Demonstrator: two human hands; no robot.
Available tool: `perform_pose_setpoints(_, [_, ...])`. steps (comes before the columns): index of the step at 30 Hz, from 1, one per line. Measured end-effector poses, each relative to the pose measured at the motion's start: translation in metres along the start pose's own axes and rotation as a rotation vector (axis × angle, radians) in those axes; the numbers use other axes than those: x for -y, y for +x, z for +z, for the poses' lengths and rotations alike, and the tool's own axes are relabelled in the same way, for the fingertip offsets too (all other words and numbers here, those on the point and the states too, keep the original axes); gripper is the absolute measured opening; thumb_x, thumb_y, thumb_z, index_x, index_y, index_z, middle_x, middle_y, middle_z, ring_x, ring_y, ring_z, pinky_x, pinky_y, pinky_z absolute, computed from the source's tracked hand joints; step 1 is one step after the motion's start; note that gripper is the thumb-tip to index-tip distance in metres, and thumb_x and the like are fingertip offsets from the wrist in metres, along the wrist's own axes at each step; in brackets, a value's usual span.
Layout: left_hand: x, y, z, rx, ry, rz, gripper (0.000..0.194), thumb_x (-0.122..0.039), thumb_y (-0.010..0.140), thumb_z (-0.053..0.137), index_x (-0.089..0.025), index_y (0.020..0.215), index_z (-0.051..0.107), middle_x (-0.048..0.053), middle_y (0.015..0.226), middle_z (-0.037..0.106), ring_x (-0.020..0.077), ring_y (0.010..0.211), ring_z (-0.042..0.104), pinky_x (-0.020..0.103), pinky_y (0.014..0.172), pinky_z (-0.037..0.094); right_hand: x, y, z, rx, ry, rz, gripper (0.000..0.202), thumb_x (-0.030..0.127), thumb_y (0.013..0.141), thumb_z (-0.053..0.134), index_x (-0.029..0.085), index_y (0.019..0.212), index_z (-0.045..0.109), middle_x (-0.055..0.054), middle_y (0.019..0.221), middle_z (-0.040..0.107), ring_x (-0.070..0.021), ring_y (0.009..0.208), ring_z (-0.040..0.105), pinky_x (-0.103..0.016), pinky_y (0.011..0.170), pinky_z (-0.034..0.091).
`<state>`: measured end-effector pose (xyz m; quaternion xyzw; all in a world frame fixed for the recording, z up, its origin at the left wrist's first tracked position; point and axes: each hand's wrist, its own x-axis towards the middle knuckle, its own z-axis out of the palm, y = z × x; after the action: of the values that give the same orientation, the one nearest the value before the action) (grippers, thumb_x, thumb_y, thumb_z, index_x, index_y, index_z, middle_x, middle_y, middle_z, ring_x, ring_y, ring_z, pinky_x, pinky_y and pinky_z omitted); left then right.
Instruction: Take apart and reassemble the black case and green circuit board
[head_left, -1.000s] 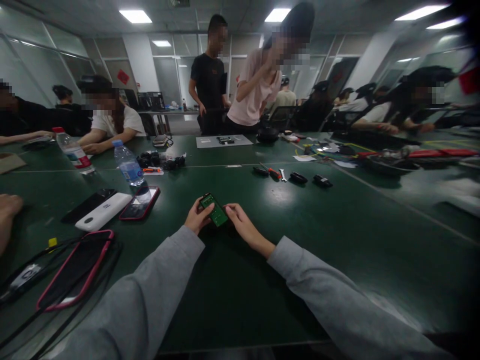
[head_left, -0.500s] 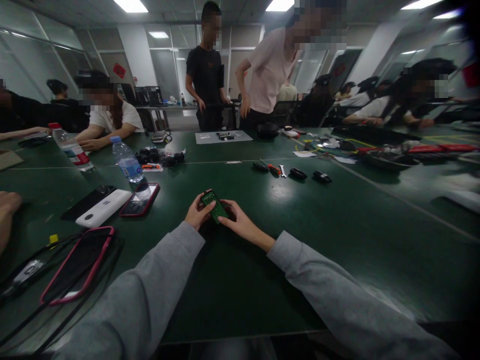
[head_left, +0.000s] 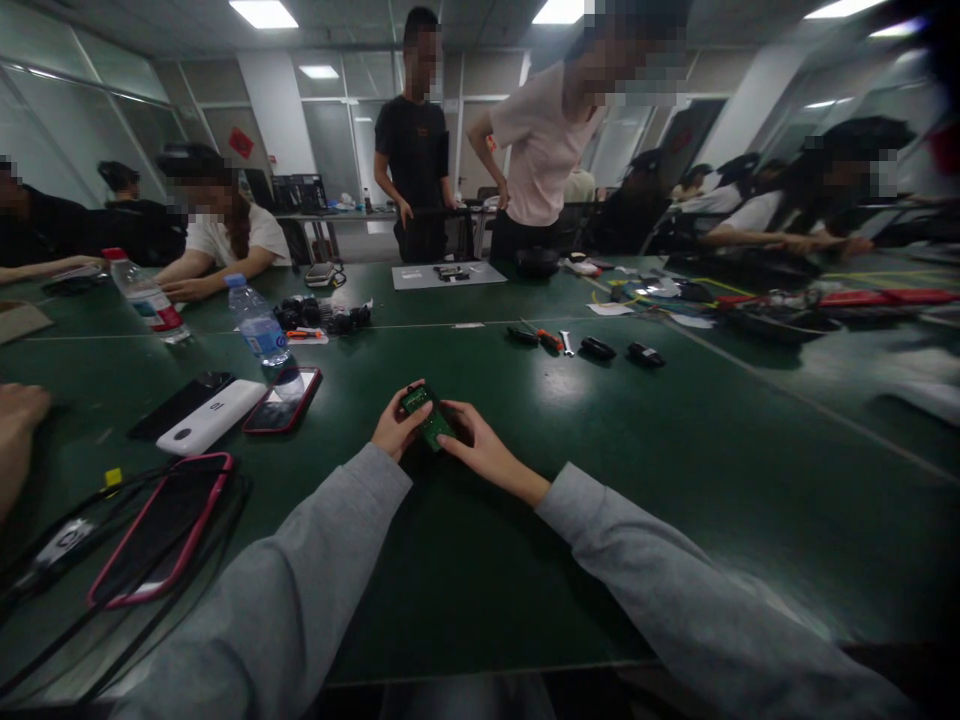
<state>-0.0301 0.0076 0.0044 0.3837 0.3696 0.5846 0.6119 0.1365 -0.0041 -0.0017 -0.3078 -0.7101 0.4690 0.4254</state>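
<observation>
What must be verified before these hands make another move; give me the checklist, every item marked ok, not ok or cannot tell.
1. Left hand gripping the green board: ok, its thumb is on the face.
2. Right hand supporting it too: ok, its thumb is near the lower end.
3. Small parts on the board seated: cannot tell, too small to see.
4. Screwdriver in hand: not ok, it lies on the table beyond both hands, near the wrench.
5. Red-capped bottle and blue-capped bottle closed: ok, caps are on.
</observation>
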Motion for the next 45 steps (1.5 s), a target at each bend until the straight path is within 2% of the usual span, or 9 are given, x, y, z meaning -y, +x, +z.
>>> perform_pose_setpoints(5, [0.0,0.001,-0.001,-0.008,-0.036,-0.01,0.064,-0.027,0.059,0.077,-0.026,0.118,0.051,0.003,0.106,0.059,0.0141,0.085,0.06,0.026,0.072,0.05,0.008,-0.002,0.002,-0.037,-0.066,-0.052,0.053,0.03,0.08,0.06,0.02,0.126,0.038,-0.008,0.119,0.052,-0.0188,0.111,0.051,-0.037,0.097,0.041])
perform_pose_setpoints(9, [0.006,0.006,-0.004,-0.069,-0.089,-0.074,0.065,-0.025,0.061,0.077,-0.022,0.118,0.048,0.005,0.101,0.062,0.0129,0.081,0.062,0.027,0.075,0.05,0.007,-0.002,0.002,-0.203,-0.153,-0.069,0.05,0.03,0.08,0.059,0.02,0.125,0.039,-0.008,0.119,0.052,-0.0191,0.113,0.05,-0.037,0.099,0.04])
perform_pose_setpoints(15, [0.009,0.005,-0.002,-0.003,0.0,-0.134,0.057,-0.025,0.066,0.073,-0.017,0.118,0.049,0.011,0.108,0.063,0.0149,0.086,0.064,0.034,0.087,0.045,-0.007,0.002,-0.002,-0.42,-0.18,-0.025,0.054,0.033,0.079,0.06,0.018,0.126,0.037,-0.01,0.115,0.055,-0.0205,0.106,0.055,-0.038,0.094,0.043])
perform_pose_setpoints(24, [0.012,0.0,0.002,0.074,0.146,-0.06,0.073,-0.025,0.062,0.076,-0.018,0.127,0.043,0.012,0.108,0.061,0.0199,0.095,0.06,0.042,0.09,0.044,-0.007,0.004,-0.003,-0.393,-0.122,-0.015,0.053,0.034,0.078,0.062,0.017,0.123,0.04,-0.01,0.117,0.054,-0.0203,0.11,0.052,-0.038,0.097,0.042])
perform_pose_setpoints(31, [0.023,0.001,0.0,0.169,0.26,0.113,0.094,-0.024,0.057,0.078,-0.022,0.136,0.026,0.015,0.121,0.05,0.0225,0.098,0.059,0.047,0.09,0.044,-0.017,0.008,-0.005,-0.356,-0.008,0.011,0.048,0.035,0.077,0.063,0.017,0.117,0.044,-0.009,0.114,0.056,-0.0193,0.107,0.054,-0.036,0.097,0.042])
perform_pose_setpoints(34, [0.029,0.0,-0.001,0.102,0.386,0.217,0.103,-0.029,0.057,0.078,-0.028,0.14,0.016,0.018,0.136,0.033,0.0263,0.105,0.055,0.048,0.088,0.045,-0.019,0.007,-0.005,-0.323,-0.029,0.007,0.047,0.034,0.078,0.062,0.018,0.119,0.044,-0.009,0.117,0.054,-0.019,0.11,0.053,-0.036,0.098,0.041])
perform_pose_setpoints(37, [0.029,-0.001,-0.003,-0.03,0.656,0.425,0.109,-0.035,0.054,0.078,-0.027,0.141,0.014,0.018,0.141,0.02,0.0315,0.117,0.045,0.05,0.095,0.039,-0.016,0.006,-0.003,-0.286,-0.054,0.002,0.047,0.032,0.078,0.062,0.019,0.12,0.043,-0.008,0.12,0.053,-0.0188,0.112,0.051,-0.036,0.099,0.041])
perform_pose_setpoints(41, [0.023,-0.002,-0.003,-0.091,0.999,0.692,0.106,-0.038,0.057,0.075,-0.02,0.142,0.014,0.018,0.137,0.024,0.033,0.128,0.03,0.05,0.103,0.029,-0.009,0.004,-0.002,-0.244,-0.086,-0.021,0.048,0.03,0.079,0.061,0.02,0.121,0.042,-0.008,0.119,0.054,-0.0183,0.11,0.052,-0.035,0.097,0.042])
perform_pose_setpoints(45, [0.018,-0.005,0.0,-0.085,1.146,0.739,0.1,-0.035,0.062,0.07,-0.017,0.141,0.012,0.019,0.136,0.03,0.0326,0.128,0.03,0.051,0.102,0.031,-0.004,0.003,-0.001,-0.22,-0.139,-0.054,0.05,0.028,0.078,0.062,0.02,0.124,0.042,-0.007,0.119,0.053,-0.0189,0.111,0.051,-0.035,0.097,0.042])
